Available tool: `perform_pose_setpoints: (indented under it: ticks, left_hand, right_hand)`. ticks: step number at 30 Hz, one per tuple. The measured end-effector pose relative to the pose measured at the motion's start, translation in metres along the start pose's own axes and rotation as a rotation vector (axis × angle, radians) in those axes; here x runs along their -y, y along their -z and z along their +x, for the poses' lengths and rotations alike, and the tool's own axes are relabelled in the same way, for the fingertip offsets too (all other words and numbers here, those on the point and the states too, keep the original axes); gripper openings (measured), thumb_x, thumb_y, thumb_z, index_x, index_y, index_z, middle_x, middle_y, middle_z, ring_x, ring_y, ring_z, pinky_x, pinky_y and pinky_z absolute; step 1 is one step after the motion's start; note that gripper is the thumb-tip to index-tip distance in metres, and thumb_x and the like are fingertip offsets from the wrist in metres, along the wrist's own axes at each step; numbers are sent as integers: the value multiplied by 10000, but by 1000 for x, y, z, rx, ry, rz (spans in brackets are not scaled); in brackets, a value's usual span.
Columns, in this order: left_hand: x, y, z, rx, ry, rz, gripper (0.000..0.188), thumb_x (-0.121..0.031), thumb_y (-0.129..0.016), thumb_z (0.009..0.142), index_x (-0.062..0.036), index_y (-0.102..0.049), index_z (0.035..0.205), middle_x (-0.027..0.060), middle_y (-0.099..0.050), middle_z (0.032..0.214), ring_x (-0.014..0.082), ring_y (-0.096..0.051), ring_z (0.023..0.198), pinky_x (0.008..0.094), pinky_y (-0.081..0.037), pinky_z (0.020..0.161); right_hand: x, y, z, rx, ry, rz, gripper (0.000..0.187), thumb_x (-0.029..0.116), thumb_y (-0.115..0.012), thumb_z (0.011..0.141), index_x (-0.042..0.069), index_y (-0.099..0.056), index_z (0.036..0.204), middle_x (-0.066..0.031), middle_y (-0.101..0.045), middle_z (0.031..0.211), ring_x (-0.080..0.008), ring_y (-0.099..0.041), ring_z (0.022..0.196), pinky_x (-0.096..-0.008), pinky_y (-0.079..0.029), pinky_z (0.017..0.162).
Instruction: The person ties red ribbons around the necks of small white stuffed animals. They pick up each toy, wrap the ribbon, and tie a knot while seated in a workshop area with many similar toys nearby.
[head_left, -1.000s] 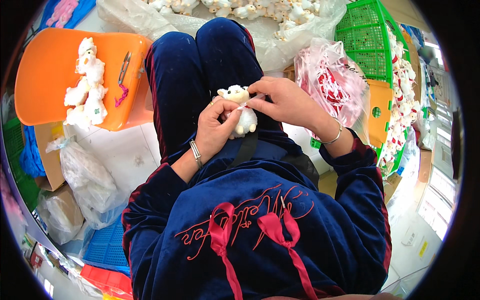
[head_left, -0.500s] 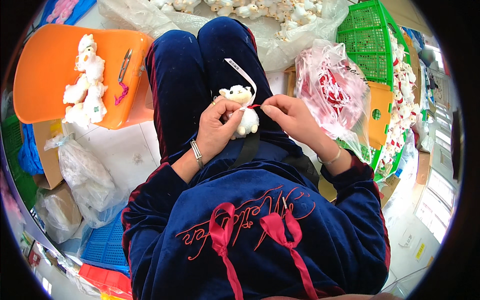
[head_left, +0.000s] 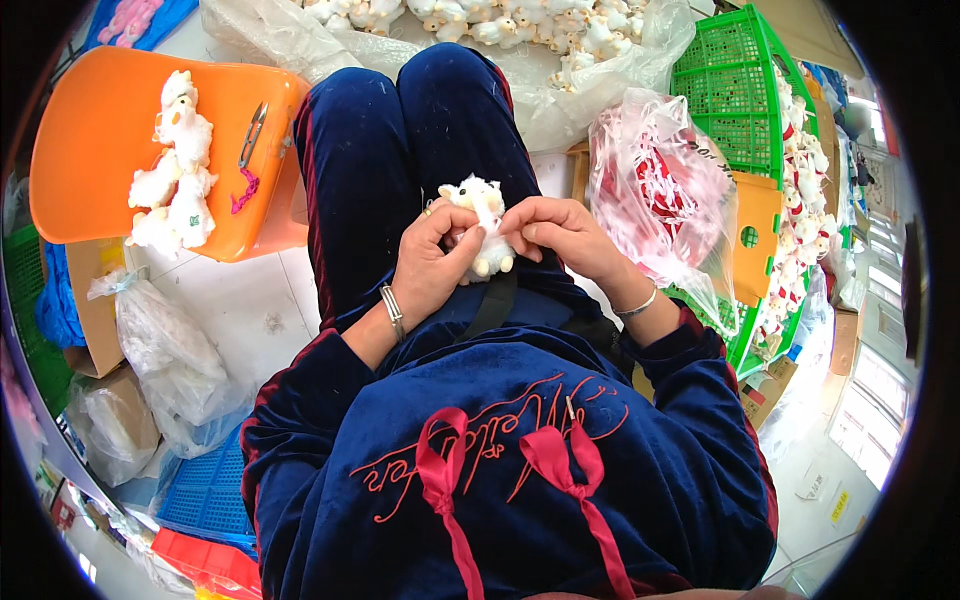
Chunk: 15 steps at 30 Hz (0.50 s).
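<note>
A small white plush sheep (head_left: 491, 256) sits upright over my lap, its face toward the far side. My left hand (head_left: 432, 250) grips it at the neck from the left, thumb and forefinger pinched together. A narrow pale ribbon (head_left: 489, 212) shows at the sheep's neck, between my two hands. Against the right side of the neck, the thumb and forefinger of my right hand (head_left: 568, 236) are pinched together. What lies between those fingertips is too small to make out.
An orange chair (head_left: 85, 150) on the left holds several white plush toys (head_left: 185, 135), thread snips (head_left: 254, 135) and a magenta cord (head_left: 244, 190). A clear bag of red and white ribbons (head_left: 660, 190) stands right, beside a green crate (head_left: 725, 90). More plush toys (head_left: 520, 25) lie beyond my knees.
My right hand has moved left, in to the sheep's neck. The red cord stretched between my hands is now out of sight. The pale ribbon's loose end no longer sticks out over my knee.
</note>
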<state>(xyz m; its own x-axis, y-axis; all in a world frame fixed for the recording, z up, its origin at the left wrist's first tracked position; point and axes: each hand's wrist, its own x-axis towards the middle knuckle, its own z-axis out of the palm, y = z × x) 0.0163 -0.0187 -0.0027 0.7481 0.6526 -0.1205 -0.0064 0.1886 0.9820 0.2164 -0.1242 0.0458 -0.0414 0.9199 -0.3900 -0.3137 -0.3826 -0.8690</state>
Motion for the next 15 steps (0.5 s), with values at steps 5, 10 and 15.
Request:
perform_pose_setpoints:
  ticks: [5,10,15]
  left_hand:
    - [3,-1,2,10,-17,1,78,-86,-699,932,-31,-697,988,-15,-576,882,54,-521,716,225,-429,641]
    - [3,0,1,6,-7,18,101,-96,-713,925,-28,-700,997,-5,-588,880,62,-528,727,224,-435,661]
    - [5,2,2,7,-107,69,88,-99,-721,922,-30,-712,977,7,-595,874,78,-551,744,234,-449,682]
  right_hand:
    - [14,-3,5,-9,-113,-76,231,180,-572,1039,10,-730,1042,19,-580,766,-51,-478,686,-208,-390,629]
    - [12,-29,10,-181,-97,-293,197,199,-694,991,12,-712,930,53,-560,705,-33,-484,665,-230,-420,602]
    - [15,-33,6,-253,-110,-581,161,136,-759,907,13,-658,933,43,-570,743,-41,-496,676,-231,-432,603]
